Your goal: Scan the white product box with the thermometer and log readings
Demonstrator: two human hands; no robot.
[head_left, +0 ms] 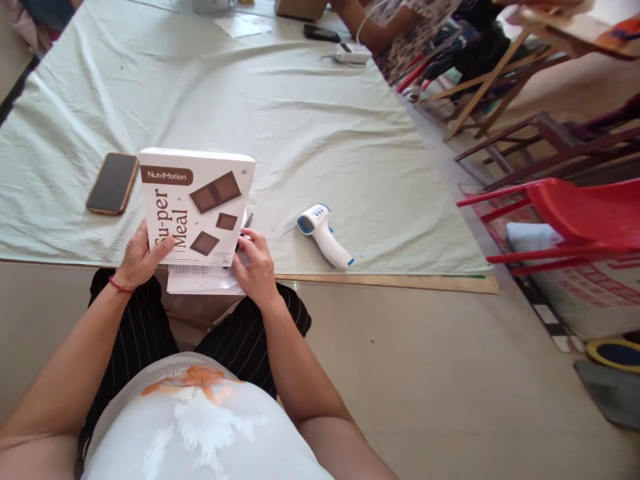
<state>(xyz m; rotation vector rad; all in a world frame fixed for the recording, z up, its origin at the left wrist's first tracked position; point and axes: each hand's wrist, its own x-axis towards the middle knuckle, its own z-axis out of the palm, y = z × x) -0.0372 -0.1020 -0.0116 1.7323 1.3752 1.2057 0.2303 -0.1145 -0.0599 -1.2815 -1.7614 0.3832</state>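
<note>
My left hand [140, 259] grips the lower left corner of a white box [215, 220], its thumb pressed across the front. The box stands tilted up near the table's front edge, printed with "NutriMotion", "Su-per Meal" and brown chocolate squares. At its lower right edge, my right hand [256, 265] is closed with curled fingers around a pen [249, 218], whose end sticks up past them; the rest is mostly hidden. White sheets of paper [200, 281] with print lie under the box and my right hand, jutting over the table edge.
Left of the box lies a phone [113, 183]; to the right, a white and blue infrared thermometer [325, 235]. A greenish cloth covers the table [320, 127]. Across it are a dark device [321, 33], a white device [352, 53] and another person's arm [367, 28]. A red chair [580, 213] stands right.
</note>
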